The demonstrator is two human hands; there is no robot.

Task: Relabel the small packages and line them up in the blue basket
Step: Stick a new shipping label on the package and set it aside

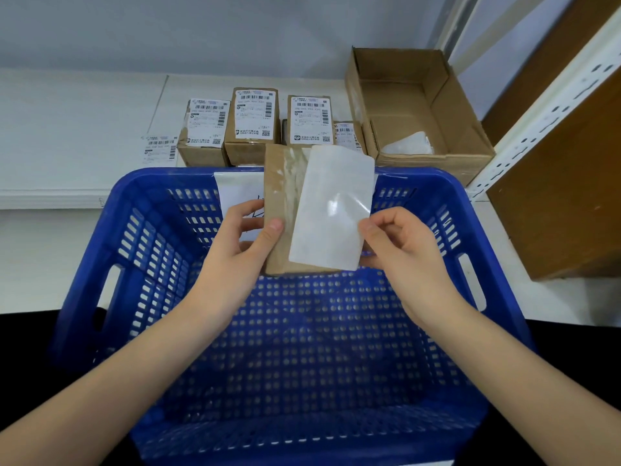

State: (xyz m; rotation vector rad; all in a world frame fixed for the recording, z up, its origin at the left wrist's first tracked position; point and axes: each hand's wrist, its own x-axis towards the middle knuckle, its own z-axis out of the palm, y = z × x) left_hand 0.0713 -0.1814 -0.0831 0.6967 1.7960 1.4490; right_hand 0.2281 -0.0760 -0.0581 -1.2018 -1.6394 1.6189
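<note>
head view: a small brown package (pixel 284 210) is held up over the far edge of the blue basket (pixel 302 348), gripped by the left hand (pixel 242 243), thumb on front & fingers curled behind. a shiny white label sheet (pixel 332 210) is pinched at its lower right edge by the right hand (pixel 400 250). four labelled pkgs (pixel 252 126) are lined up behind the basket on the counter (pixel 77 129), w/ an open cardboard box (pixel 416 105) at the far right.
</note>
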